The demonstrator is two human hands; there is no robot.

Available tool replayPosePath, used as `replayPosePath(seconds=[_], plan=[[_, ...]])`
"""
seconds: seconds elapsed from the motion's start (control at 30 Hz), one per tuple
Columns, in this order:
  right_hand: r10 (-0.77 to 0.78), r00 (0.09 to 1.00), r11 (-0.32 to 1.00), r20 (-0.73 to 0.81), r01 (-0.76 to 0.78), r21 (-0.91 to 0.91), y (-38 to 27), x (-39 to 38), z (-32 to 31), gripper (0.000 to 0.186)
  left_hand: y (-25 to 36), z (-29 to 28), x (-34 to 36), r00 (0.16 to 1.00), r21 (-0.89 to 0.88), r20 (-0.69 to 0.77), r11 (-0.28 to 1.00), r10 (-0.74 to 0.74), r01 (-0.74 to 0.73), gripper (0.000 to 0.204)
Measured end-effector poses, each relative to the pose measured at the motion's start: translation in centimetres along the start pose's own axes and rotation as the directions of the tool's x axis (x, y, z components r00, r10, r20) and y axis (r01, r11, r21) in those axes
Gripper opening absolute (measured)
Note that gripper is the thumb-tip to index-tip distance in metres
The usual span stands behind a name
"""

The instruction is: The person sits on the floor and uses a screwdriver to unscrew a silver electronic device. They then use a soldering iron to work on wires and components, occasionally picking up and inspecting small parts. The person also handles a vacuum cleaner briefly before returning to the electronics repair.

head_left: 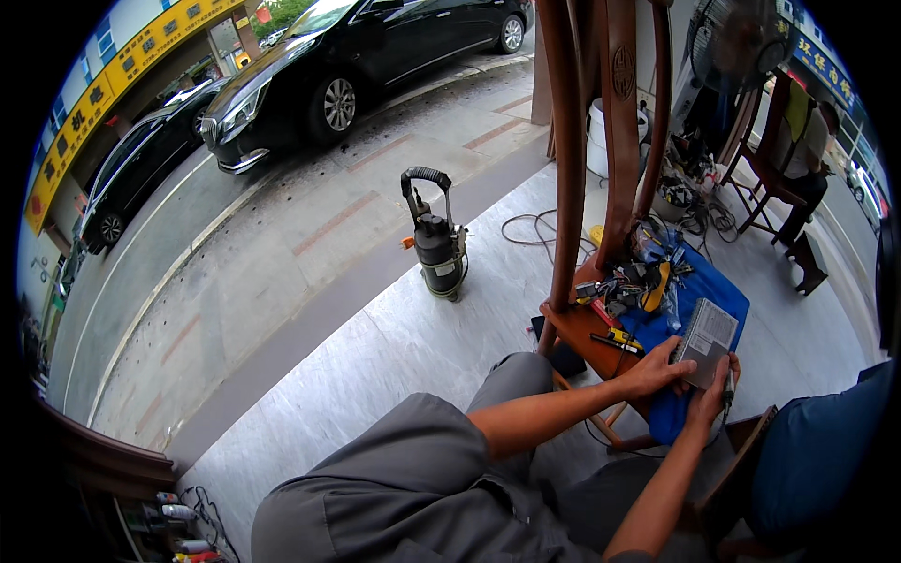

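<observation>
A flat grey box (706, 343) with a ribbed edge and a pale label is held tilted over the chair seat. My left hand (654, 369) is closed on its near left side, thumb on the face. From the lower right, my right hand (711, 392) grips the box's near right corner. Beside the right fingers is a slim dark piece (728, 391) with a cable running down; whether those fingers hold it too, I cannot tell. Under the box, a blue cloth (728, 289) covers part of the wooden chair (584, 340). Connectors and wires (627, 284) are piled on that seat.
A black pump-like machine (436, 246) with a handle stands on the tiled floor to the left. Tall chair-back posts (568, 150) rise beside the seat. A fan (737, 42) and a seated person (809, 150) are at the far right. Parked cars (352, 70) line the street.
</observation>
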State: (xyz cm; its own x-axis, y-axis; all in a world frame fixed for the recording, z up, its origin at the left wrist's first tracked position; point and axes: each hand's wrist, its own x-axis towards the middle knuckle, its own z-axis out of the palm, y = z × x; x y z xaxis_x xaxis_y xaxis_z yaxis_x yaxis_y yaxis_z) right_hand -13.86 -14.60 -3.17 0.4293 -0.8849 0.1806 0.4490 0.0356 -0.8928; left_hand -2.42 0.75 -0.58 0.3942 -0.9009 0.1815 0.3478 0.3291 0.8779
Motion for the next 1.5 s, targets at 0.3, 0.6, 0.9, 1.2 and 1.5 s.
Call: replayPosePath(seconds=[0.3, 0.6, 0.9, 1.2, 1.5], plan=[[-0.096, 0.989, 0.995, -0.112, 0.093, -0.027, 0.2, 0.4, 0.4, 0.039, -1.1, -0.2, 0.7, 1.0, -0.077, 0.02, 0.997, 0.006, -0.005, 0.045], [-0.155, 0.953, 0.987, -0.261, 0.14, -0.074, -1.1, -0.4, 1.3, 0.072, -0.9, -0.6, 0.9, 0.997, -0.112, 0.02, 0.991, -0.07, 0.072, 0.053], [-0.077, 0.921, 0.992, -0.382, 0.108, 0.062, -1.1, 0.4, 0.7, 0.071, 0.9, 1.1, 2.2, 0.981, -0.102, -0.072, 0.98, -0.18, 0.172, 0.042], [-0.069, 0.92, 0.993, -0.385, 0.102, 0.066, -1.6, 0.1, 1.4, 0.078, 4.4, -1.0, 9.9, 0.956, -0.04, -0.127, 0.965, -0.263, 0.26, 0.04], [-0.08, 0.937, 0.995, -0.34, 0.095, 0.028, -2.2, -0.2, 1.9, 0.076, 1.4, -3.3, 12.7, 0.898, -0.021, -0.204, 0.919, -0.389, 0.393, 0.033]])
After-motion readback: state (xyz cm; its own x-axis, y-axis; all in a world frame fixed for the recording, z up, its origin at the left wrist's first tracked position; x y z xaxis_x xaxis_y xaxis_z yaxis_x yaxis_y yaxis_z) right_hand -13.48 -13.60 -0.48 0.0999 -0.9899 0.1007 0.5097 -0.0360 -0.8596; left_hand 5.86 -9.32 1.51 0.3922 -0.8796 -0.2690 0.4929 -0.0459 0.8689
